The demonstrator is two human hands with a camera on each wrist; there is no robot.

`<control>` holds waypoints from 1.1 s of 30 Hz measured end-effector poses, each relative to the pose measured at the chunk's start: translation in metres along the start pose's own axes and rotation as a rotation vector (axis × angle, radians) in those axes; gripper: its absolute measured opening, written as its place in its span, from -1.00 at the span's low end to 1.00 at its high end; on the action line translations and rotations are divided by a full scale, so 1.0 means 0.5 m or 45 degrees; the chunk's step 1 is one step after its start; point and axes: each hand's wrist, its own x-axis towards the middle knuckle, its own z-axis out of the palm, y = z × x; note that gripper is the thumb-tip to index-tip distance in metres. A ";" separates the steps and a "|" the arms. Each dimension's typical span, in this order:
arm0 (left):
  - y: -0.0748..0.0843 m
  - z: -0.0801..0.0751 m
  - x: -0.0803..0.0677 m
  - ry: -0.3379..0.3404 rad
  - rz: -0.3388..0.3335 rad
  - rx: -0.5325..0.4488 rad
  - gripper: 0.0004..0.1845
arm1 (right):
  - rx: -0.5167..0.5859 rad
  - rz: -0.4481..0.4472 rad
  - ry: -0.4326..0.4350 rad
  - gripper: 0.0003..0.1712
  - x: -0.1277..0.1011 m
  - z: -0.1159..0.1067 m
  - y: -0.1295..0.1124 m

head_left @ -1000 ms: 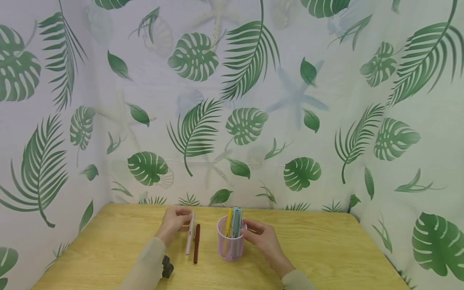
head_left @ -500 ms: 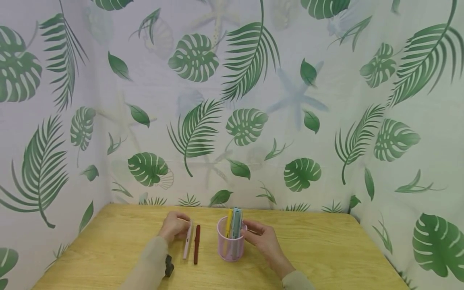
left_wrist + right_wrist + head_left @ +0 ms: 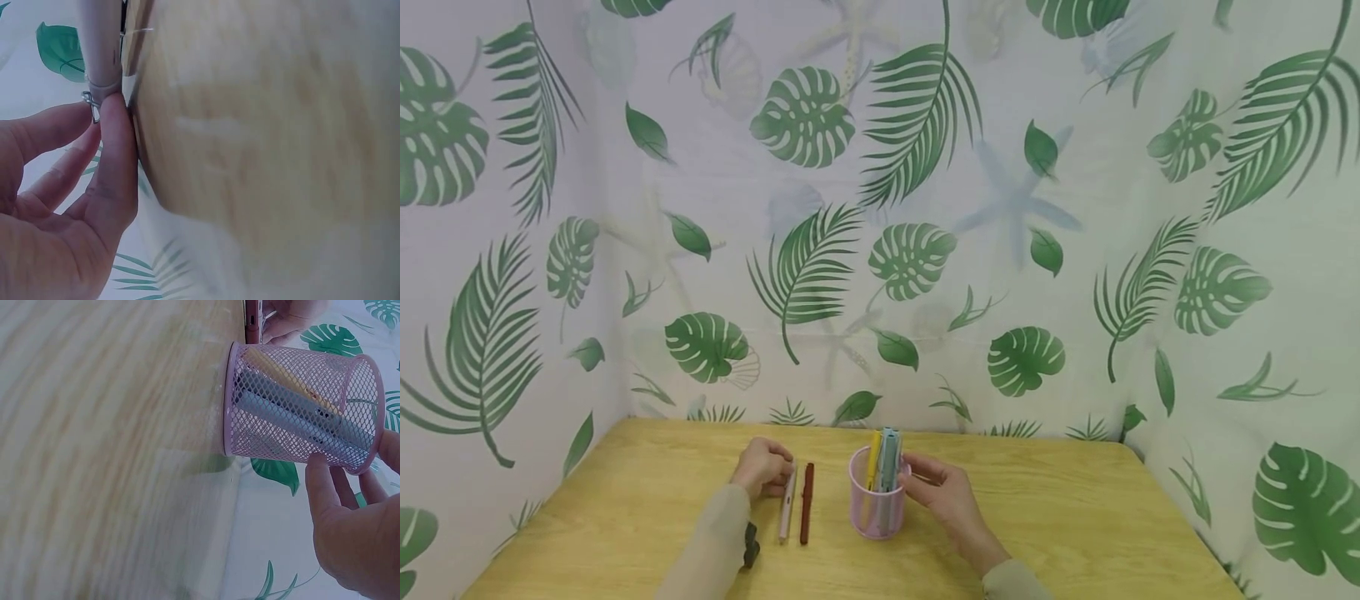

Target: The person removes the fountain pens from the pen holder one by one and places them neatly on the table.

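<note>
A pale pink pen (image 3: 787,505) lies on the wooden table (image 3: 1075,517), parallel to a dark red pen (image 3: 807,502) just right of it. My left hand (image 3: 782,473) pinches the pink pen's far end; in the left wrist view the thumb and fingers (image 3: 115,150) close on the pen (image 3: 100,44) at its metal clip. A pink mesh cup (image 3: 875,510) stands upright at the centre, with a yellow pen (image 3: 872,458) and blue-grey pens (image 3: 889,454) in it. My right hand (image 3: 919,477) grips the cup's rim (image 3: 369,412) from the right.
Leaf-print curtains (image 3: 925,250) close the table in at the back and on both sides. A black strap (image 3: 749,546) sits on my left wrist. Bare wood lies to the right of the cup and at the near left.
My left hand has lowered the pale pink pen and drawn it nearer, laying it flat beside the red pen. The right hand and the cup have stayed put.
</note>
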 end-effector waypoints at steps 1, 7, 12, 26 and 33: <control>0.001 0.001 0.000 0.000 -0.001 0.010 -0.84 | 0.002 0.000 0.001 -0.49 0.000 0.000 -0.001; 0.003 0.003 0.003 0.017 0.004 0.062 -0.85 | 0.013 0.002 -0.007 -0.49 -0.003 0.002 -0.004; 0.002 0.001 0.004 0.038 0.016 0.057 -0.87 | 0.023 0.004 -0.016 -0.49 -0.002 0.003 -0.005; -0.001 -0.007 0.012 0.040 0.023 0.050 -0.86 | 0.020 -0.001 -0.004 -0.50 -0.001 0.002 -0.009; 0.001 -0.011 0.002 0.036 0.011 0.046 -0.84 | 0.012 0.002 -0.008 -0.48 -0.001 0.000 -0.003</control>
